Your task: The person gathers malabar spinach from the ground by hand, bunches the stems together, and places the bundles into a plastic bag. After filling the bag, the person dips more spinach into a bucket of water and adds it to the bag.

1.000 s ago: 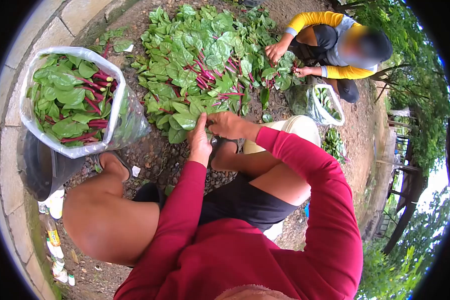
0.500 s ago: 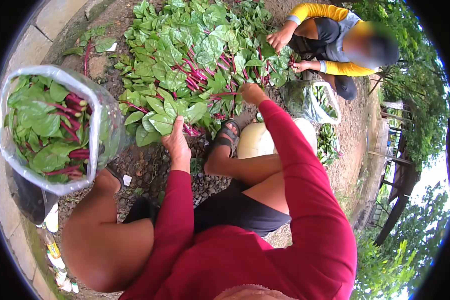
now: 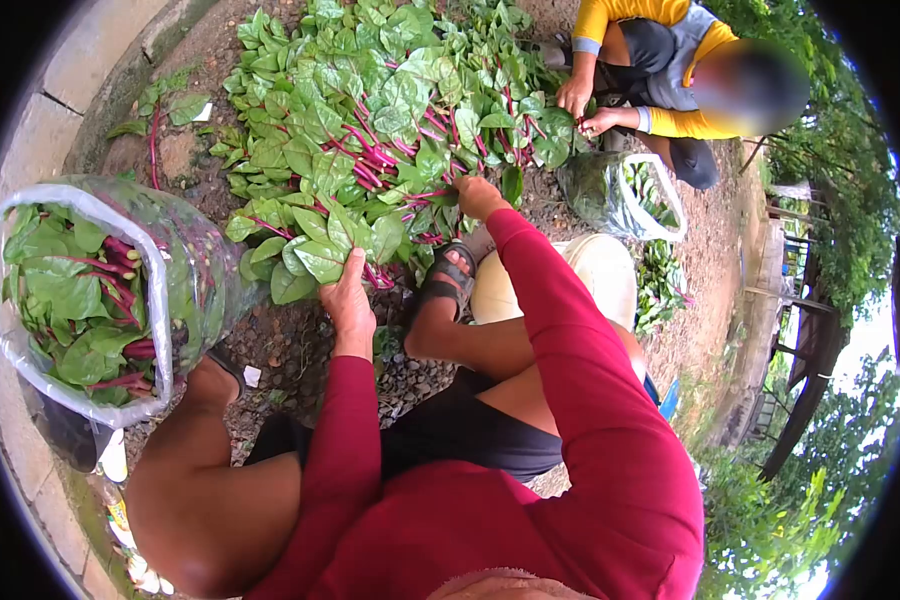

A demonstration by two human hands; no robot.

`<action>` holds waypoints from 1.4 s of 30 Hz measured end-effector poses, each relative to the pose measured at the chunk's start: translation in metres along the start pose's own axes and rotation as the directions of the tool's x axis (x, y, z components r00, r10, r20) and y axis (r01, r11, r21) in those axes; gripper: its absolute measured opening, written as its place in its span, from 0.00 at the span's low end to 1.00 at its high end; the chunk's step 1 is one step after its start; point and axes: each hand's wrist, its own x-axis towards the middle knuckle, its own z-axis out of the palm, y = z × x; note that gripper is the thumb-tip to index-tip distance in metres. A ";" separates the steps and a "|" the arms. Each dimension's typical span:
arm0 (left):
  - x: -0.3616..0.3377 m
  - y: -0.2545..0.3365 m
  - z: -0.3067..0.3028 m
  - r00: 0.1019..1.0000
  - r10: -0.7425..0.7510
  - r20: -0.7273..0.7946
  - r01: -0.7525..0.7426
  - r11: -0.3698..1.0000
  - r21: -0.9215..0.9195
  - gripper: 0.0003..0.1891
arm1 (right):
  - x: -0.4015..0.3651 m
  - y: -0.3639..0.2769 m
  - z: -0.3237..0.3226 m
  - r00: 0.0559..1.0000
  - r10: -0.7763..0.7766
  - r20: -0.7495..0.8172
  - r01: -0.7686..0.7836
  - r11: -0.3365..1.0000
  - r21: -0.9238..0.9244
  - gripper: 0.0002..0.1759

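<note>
A broad pile of red-stemmed Malabar spinach (image 3: 370, 110) lies on the ground in front of me. My left hand (image 3: 348, 300) is closed around a small bunch of spinach sprigs (image 3: 322, 245), its thumb pressed over the leaves at the near edge of the pile. Farther right, my right hand (image 3: 480, 197) has its fingers pinched on a magenta spinach stem at the pile's edge; the fingertips are partly hidden. To the left stands a clear plastic bag (image 3: 160, 290) with its mouth turned toward me, filled with spinach leaves and stems.
A co-worker in yellow sleeves (image 3: 660, 120) squats at the far right, both hands at a sprig. Near them stands another plastic bag (image 3: 610, 195) with greens. A pale round container (image 3: 600, 270) is by my knee. Curb stones (image 3: 60, 110) run along the left; gravel lies underfoot.
My right hand has moved left and slightly lower along the pile. My left hand stays on its bunch. The co-worker's two hands have come closer together. The whole view has shifted slightly.
</note>
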 end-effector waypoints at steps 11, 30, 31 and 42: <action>-0.009 0.016 -0.012 0.999 -0.003 0.051 0.000 0.999 0.053 0.24 | 0.014 -0.002 0.042 0.990 -0.062 -0.129 0.070 0.996 0.059 0.19; -0.031 0.019 0.001 0.987 -0.024 0.157 0.036 0.997 -0.068 0.25 | -0.120 -0.090 -0.235 0.957 -0.112 0.268 -0.064 0.819 0.571 0.16; -0.032 0.018 -0.001 0.986 -0.026 0.164 0.038 0.997 -0.067 0.25 | -0.126 -0.097 -0.228 0.956 -0.135 0.260 -0.069 0.759 0.648 0.15; -0.038 0.006 -0.014 0.966 -0.241 0.091 0.249 0.964 -0.093 0.24 | -0.172 -0.169 -0.145 0.926 -0.215 0.312 -0.173 0.493 0.853 0.13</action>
